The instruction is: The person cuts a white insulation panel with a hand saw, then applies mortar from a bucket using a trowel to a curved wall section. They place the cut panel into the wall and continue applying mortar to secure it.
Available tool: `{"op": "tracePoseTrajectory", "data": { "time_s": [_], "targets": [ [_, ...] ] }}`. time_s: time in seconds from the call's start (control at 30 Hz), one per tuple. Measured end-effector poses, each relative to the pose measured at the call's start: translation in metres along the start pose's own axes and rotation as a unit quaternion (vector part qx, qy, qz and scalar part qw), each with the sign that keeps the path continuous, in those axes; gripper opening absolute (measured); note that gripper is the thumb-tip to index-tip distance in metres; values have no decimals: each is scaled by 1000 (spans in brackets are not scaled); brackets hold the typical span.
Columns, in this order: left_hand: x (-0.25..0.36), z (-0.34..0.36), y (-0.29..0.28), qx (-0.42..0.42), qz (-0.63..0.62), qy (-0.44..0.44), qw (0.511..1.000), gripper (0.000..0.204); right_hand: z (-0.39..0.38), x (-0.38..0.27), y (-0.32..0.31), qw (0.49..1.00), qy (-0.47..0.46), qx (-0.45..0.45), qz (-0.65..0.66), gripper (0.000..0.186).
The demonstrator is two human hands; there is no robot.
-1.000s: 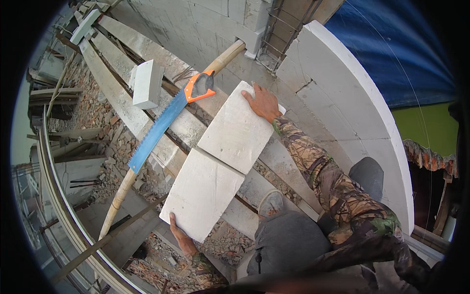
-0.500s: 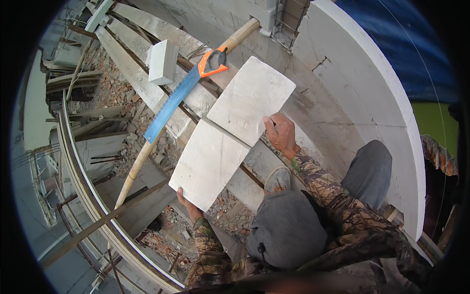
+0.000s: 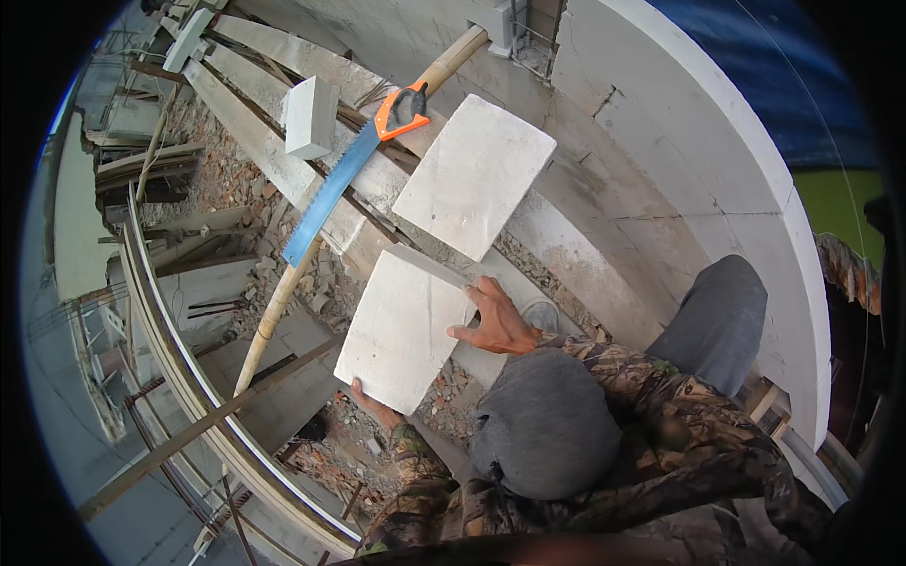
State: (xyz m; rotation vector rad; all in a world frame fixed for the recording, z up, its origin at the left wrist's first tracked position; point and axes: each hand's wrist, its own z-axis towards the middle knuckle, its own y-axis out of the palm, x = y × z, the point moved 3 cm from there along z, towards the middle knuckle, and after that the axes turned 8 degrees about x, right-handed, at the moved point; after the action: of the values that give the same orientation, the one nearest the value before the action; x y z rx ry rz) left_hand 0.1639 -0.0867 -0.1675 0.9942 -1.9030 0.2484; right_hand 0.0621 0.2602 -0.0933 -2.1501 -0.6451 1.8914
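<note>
A white lightweight block (image 3: 401, 325) is between my two hands. My left hand (image 3: 376, 406) grips its near lower corner, with most of the fingers hidden underneath. Against its right edge, my right hand (image 3: 497, 321) curls with thumb and fingers on the block's upper corner. A second white block (image 3: 475, 176) lies just beyond on the planks, apart from the held one by a gap. Left of that block rests a hand saw with a blue blade (image 3: 332, 193) and an orange and black handle (image 3: 402, 111).
A smaller white block (image 3: 310, 117) sits on the long planks (image 3: 255, 141). Bamboo poles (image 3: 274, 325) run beneath the saw. At right curves a pale block wall (image 3: 679, 141). Broken brick rubble (image 3: 231, 179) lies below the planks, and a curved rail (image 3: 179, 349) stands at left.
The near block has come away from the far block and moved toward me, opening a gap. My right hand has moved left from the far block onto the near one.
</note>
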Motion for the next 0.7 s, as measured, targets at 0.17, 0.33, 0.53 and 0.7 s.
{"op": "tracePoseTrajectory", "data": {
  "time_s": [0.17, 0.33, 0.53, 0.7],
  "targets": [
    [5, -31, -17, 38, 11, 32, 999, 101, -10, -18, 0, 999, -13, -22, 23, 83],
    [11, -26, -16, 19, 64, 45, 997, 102, -20, -7, -7, 998, 49, -35, 35, 78],
    [10, -23, -5, -48, 160, -43, 985, 98, -37, 52, -3, 991, 107, 35, 71, 67],
    [2, -19, 85, -146, 244, -112, 952, 98, -7, 88, 28, 995, 54, 78, 31, 52]
  ]
}}
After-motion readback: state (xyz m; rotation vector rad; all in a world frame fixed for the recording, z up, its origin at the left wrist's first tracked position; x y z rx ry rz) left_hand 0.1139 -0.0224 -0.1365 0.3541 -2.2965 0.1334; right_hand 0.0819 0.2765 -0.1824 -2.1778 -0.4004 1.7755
